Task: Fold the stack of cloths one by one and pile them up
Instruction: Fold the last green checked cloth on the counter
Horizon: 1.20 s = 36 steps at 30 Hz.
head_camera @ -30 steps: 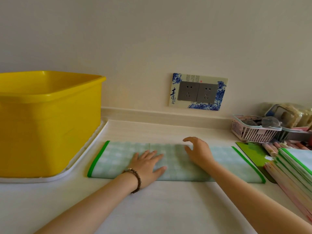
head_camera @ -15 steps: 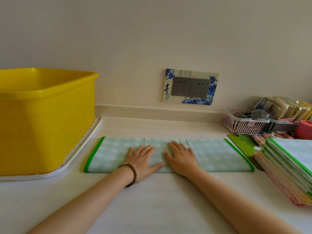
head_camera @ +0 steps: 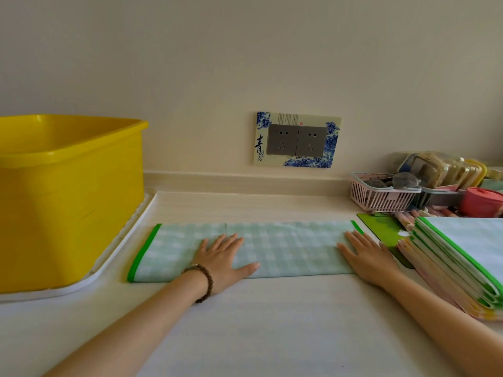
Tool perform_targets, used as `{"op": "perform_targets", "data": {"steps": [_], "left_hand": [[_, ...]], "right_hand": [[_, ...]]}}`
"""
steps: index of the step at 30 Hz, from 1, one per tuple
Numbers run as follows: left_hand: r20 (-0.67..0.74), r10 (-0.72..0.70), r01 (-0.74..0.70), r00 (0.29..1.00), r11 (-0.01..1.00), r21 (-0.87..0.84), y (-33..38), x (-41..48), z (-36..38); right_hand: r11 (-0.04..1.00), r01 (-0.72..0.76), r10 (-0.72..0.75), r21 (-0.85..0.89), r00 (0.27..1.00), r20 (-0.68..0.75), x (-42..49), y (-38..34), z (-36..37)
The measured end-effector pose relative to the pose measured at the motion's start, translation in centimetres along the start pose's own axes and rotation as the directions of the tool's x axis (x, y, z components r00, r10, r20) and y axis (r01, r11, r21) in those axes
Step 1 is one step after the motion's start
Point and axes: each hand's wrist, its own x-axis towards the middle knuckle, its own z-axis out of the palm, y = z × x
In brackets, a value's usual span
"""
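A pale green checked cloth (head_camera: pixel 285 246) with bright green edging lies folded into a long strip across the white counter. My left hand (head_camera: pixel 223 259), with a bead bracelet on the wrist, presses flat on the strip left of its middle, fingers spread. My right hand (head_camera: pixel 367 257) lies flat on the strip's right end, covering part of the green edge. At the right edge sits the stack of cloths (head_camera: pixel 457 262), with a green-edged one on top and pink-yellow ones beneath.
A big yellow tub (head_camera: pixel 68 200) stands on a white tray (head_camera: pixel 109 270) at the left. A pink basket (head_camera: pixel 381 197), a red pot (head_camera: pixel 481 202) and packaged items crowd the back right. A green mat (head_camera: pixel 381 229) lies under the stack. Wall sockets (head_camera: pixel 296 140) face me.
My right hand has slid from the middle of the strip to its right end, smoothing it. My left hand has stayed pressed in place. The camera view shifted slightly right.
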Motion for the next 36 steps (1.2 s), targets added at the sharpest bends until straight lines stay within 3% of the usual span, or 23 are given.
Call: {"op": "perform_targets", "data": {"steps": [8,14,17,29,36], "left_hand": [[-0.008,-0.005,0.005,1.0,1.0,-0.014,0.1,0.0,0.0],[-0.009,-0.004,0.003,1.0,1.0,-0.011,0.1,0.0,0.0],[-0.013,-0.019,0.019,1.0,1.0,-0.009,0.2,0.1,0.0],[0.015,0.012,-0.012,1.0,0.999,-0.035,-0.6,-0.5,-0.2],[0.028,-0.039,0.041,0.999,0.998,-0.046,-6.0,-3.2,-1.0]], "right_hand": [[0.998,-0.002,0.002,0.063,1.0,-0.001,-0.3,-1.8,-0.6],[0.949,0.29,-0.287,0.128,0.957,-0.037,-2.2,-11.5,-0.3],[0.921,0.367,-0.368,0.133,0.93,-0.019,-2.7,-14.6,0.2],[0.92,0.367,-0.372,0.14,0.928,0.011,-3.3,-14.9,1.4],[0.924,0.363,-0.369,0.122,0.929,0.025,-3.2,-14.8,1.5]]}}
